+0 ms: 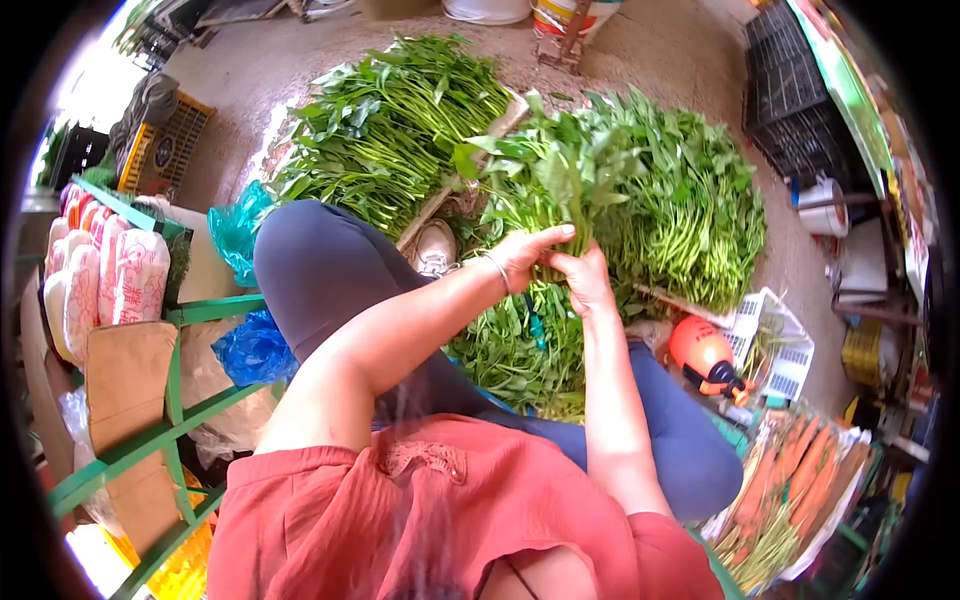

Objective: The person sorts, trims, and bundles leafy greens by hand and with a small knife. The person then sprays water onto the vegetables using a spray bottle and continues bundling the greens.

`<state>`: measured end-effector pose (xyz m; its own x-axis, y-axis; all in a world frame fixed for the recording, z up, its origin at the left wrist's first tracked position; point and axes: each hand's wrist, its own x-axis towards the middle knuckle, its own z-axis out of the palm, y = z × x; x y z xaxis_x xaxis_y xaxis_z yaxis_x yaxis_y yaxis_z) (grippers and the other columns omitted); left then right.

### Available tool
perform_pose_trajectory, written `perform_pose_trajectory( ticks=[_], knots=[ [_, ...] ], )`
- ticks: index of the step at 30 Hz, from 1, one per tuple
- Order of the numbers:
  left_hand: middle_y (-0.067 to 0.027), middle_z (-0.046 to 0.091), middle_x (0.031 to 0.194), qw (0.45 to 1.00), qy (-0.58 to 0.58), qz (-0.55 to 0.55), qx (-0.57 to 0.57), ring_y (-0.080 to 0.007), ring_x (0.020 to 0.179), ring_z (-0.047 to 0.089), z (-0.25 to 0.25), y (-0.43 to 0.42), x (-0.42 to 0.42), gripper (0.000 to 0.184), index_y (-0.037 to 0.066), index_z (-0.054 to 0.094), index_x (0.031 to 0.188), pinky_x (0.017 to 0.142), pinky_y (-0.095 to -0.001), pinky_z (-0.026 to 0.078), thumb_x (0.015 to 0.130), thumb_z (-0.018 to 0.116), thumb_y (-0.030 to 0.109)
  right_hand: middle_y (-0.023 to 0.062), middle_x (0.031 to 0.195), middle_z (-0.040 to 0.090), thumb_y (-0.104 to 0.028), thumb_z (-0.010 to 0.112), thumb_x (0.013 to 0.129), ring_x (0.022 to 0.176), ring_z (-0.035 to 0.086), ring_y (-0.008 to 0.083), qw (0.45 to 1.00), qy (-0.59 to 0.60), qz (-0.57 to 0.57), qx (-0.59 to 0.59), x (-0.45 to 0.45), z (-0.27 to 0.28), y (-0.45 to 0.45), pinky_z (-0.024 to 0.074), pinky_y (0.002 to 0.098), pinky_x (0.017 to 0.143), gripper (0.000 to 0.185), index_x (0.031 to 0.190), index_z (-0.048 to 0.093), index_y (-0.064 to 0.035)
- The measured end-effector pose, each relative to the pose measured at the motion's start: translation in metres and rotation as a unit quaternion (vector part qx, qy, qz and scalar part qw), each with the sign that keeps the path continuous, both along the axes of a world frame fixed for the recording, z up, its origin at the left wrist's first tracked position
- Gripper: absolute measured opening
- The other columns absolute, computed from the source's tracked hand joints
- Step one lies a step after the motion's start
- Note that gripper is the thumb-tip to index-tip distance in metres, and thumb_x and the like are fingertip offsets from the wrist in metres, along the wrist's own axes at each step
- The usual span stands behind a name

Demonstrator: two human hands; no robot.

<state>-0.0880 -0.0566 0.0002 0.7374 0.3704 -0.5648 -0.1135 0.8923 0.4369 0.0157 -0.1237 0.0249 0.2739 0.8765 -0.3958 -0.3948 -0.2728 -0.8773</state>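
Both hands meet around the stems of an upright bunch of water spinach (565,185), its leaves fanning out above my fingers. My left hand (524,257), with a bangle at the wrist, is closed on the stems from the left. From the right, my right hand (586,278) wraps the same bunch lower down. Beneath the hands, between my knees, lies more of the loose greens (520,350). One large pile (390,125) rests beyond my left knee, and another pile (690,200) spreads to the right. The lower stem ends of the held bunch are partly hidden.
An orange spray bottle (697,345) stands by my right knee, beside a white plastic basket (775,340). Carrots (800,460) lie at lower right. A green metal frame (190,420) with blue plastic bags (252,350) is on the left. Black crates (790,90) stand at upper right.
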Motion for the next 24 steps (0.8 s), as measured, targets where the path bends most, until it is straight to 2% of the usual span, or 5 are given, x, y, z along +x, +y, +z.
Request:
perform_pose_trajectory(
  ticks=[9,12,14,19,24],
  knots=[
    [-0.0087,0.043,0.122,0.987,0.066,0.149,0.012,-0.0238,0.122,0.031,0.04,0.031,0.015,0.033,0.007,0.049,0.107,0.096,-0.0386,0.028,0.081,0.057,0.026,0.0062,0.098,0.058,0.0,0.067,0.067,0.091,0.056,0.0174,0.994,0.083,0.065,0.035,0.064,0.013,0.086,0.0457,0.0325,0.079,0.05,0.113,0.047,-0.0035],
    [-0.0115,0.045,0.116,0.984,0.127,0.113,-0.045,-0.0227,0.108,0.042,0.114,0.028,-0.012,0.04,0.002,0.039,0.119,0.09,-0.0383,0.036,0.088,0.047,0.024,0.0097,0.103,0.055,-0.005,0.071,0.064,0.097,0.053,0.0208,0.992,-0.064,0.106,0.002,0.068,0.03,0.142,0.0428,0.0334,0.087,0.058,0.116,0.046,-0.003],
    [-0.0103,0.048,0.116,0.995,-0.036,0.026,-0.094,-0.0222,0.105,0.047,0.157,0.037,-0.051,0.038,0.005,0.043,0.118,0.09,-0.0388,0.037,0.084,0.053,0.018,0.0119,0.105,0.054,-0.011,0.074,0.062,0.098,0.053,0.024,0.974,-0.08,0.204,0.059,0.078,0.024,0.186,0.0414,0.0349,0.09,0.063,0.117,0.044,-0.0027],
    [-0.0127,0.052,0.113,0.936,0.101,0.124,0.313,-0.0224,0.103,0.052,0.19,0.125,-0.123,0.029,0.001,0.05,0.107,0.082,-0.0327,0.046,0.079,0.053,0.009,0.0172,0.117,0.049,-0.022,0.079,0.057,0.111,0.046,0.0278,0.918,-0.161,0.33,0.149,0.057,0.033,0.293,0.0288,0.0372,0.102,0.087,0.127,0.033,0.0011],
    [-0.0031,0.058,0.095,0.807,0.29,0.244,0.454,-0.0092,0.085,0.054,0.071,0.227,-0.127,0.019,0.003,0.055,0.1,0.075,-0.023,0.044,0.082,0.055,0.008,0.0132,0.115,0.051,-0.022,0.078,0.059,0.108,0.047,0.0258,0.887,-0.092,0.441,0.104,0.044,-0.043,0.383,0.0342,0.0388,0.095,0.084,0.127,0.035,-0.0008]
  ],
)
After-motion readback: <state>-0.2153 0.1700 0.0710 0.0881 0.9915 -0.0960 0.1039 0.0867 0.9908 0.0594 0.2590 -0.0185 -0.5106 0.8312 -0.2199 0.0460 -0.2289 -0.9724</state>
